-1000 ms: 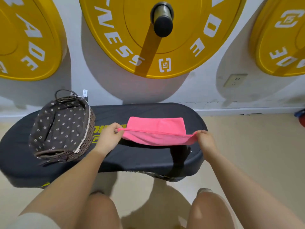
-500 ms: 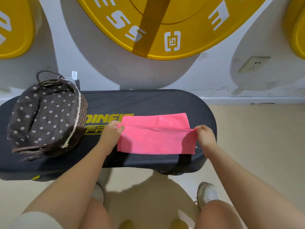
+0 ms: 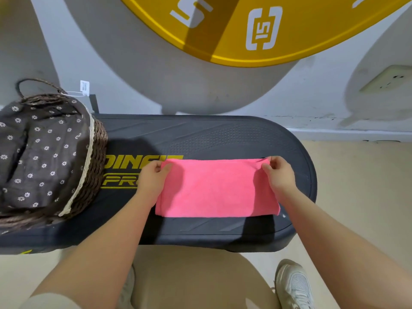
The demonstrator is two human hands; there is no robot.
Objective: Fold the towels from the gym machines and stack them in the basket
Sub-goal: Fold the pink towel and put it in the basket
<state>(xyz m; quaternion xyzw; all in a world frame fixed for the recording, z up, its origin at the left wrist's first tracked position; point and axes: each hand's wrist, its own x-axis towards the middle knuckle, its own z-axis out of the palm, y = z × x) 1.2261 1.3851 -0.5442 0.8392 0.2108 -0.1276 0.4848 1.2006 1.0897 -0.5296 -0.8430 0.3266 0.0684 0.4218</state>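
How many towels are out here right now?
1: a pink cloth towel lies folded on the black bench pad, pinched at its far corners by both hands. The lined wicker basket might hide others.

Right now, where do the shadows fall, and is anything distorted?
Head view: both arms cast soft shadows on the pink towel and black platform; the yellow weight plate shadows the wall; wide-angle bending curves the platform's edges; focus looks sharp.

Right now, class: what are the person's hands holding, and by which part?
The pink towel, by its two far corners: left hand pinches the left one, right hand the right.
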